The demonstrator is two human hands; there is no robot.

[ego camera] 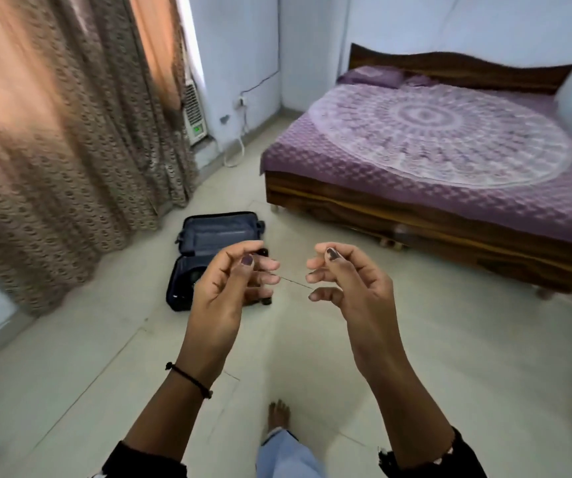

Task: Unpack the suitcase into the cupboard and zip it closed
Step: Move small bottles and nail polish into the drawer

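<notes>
Hanging down the left side, a patterned beige curtain (53,150) is seen, and a wooden bed (433,208) under a purple spread is set at the right. On the pale tiled floor (71,374) between them the dark suitcase (215,232) is laid open, its near half partly hidden by the left hand (219,298). That hand and the right hand (357,294) are raised with fingers loosely curled, thumbs brought to forefingers; whether anything thin is pinched cannot be told. A black band (188,377) is worn on the left wrist.
</notes>
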